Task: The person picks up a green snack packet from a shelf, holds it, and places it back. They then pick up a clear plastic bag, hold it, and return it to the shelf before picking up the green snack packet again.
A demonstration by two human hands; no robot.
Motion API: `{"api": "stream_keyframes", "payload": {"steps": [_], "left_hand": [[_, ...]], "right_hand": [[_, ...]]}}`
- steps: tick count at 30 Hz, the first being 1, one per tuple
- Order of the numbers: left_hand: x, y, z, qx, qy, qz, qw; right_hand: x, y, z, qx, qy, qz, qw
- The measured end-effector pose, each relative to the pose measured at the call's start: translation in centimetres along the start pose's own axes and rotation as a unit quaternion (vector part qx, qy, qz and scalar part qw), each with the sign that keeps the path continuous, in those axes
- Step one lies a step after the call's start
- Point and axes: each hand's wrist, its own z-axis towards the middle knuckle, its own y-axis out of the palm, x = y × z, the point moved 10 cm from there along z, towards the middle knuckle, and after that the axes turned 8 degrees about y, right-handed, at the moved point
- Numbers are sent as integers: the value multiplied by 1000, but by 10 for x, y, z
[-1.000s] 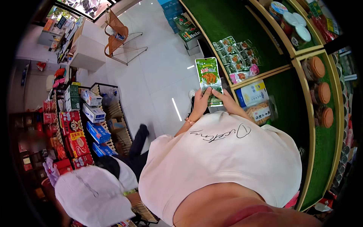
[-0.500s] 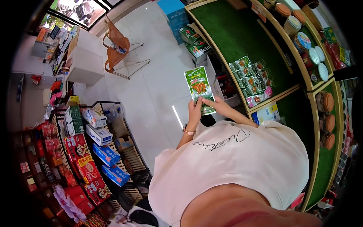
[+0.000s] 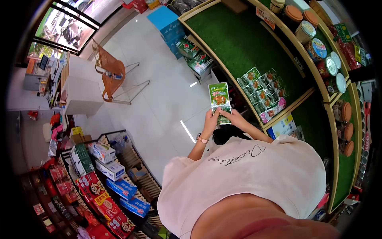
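Note:
A green snack packet [image 3: 219, 95] with a picture of orange-brown food is held upright in front of my chest. My left hand [image 3: 209, 122], with a bracelet at the wrist, is closed on its lower left edge, thumb across the front. The lower right side is pinched by my right hand [image 3: 235, 119], whose thumb also lies on the front. My fingers behind the packet are hidden. To the right, similar green packets [image 3: 262, 95] lie in rows on the green-lined shelf [image 3: 223, 36], with a pink packet [image 3: 273, 111] at their near end.
Beer cartons [image 3: 200, 63] and blue boxes [image 3: 164, 24] stand by the shelf's left side. A wicker chair [image 3: 112, 77] is on the tiled floor [image 3: 159, 99]. At left, a rack holds blue boxes [image 3: 121, 188] and red cartons [image 3: 104, 201]. Lidded jars [image 3: 346, 113] line the right shelf.
My view has turned a little, so the chair and cartons appear further left and lower. The packet appears slightly right and lower, still in both hands.

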Motion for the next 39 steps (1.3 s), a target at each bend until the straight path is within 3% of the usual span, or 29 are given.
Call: {"api": "stream_keyframes", "payload": {"steps": [3,7,8,12,15,17,19,20,23,26,29,31,32,33,35,36,39], "left_hand": [[-4,13,31,-1,-31,-18,999],[1,31,73,-1,-23,-24,999],[3,36,85,-4,-17,-19,1000],[-6,72,134,-73,-88,15,993],[-4,106,172,-179,-122,105,971],[-15,115,206,-212,-77,110,968],[-13,133,232,-233,-5,111,966],[-18,139,240,-243,-49,122,961],[-27,155,264,-248,-71,85,963],[-50,172,280,-303,-123,79,942],[-89,184,301,-351,-88,149,920],[-127,182,312,-400,-80,211,888],[-137,180,316,-428,-89,243,866],[-147,184,319,-454,-95,270,844],[-168,187,331,-491,-153,286,808],[-192,184,340,-503,-142,239,819],[-215,205,361,-536,-123,312,775]], "right_hand": [[3,-28,19,26,71,3,997],[-38,-55,35,43,2,60,997],[-34,-63,43,14,39,60,997],[-39,-112,59,72,90,77,990],[-43,-147,80,37,71,143,986],[-103,-159,67,86,-43,194,976],[-96,-185,88,100,-2,140,985],[-78,-204,103,108,62,64,990],[-121,-224,105,123,-90,71,986],[-110,-249,115,163,-73,112,978],[-67,-285,142,244,-96,94,960],[-14,-300,172,262,-43,117,957],[1,-295,186,211,-51,192,957],[8,-292,184,229,6,270,935],[33,-297,194,244,78,232,939],[34,-305,193,279,87,232,928],[58,-347,205,392,72,162,903]]}}
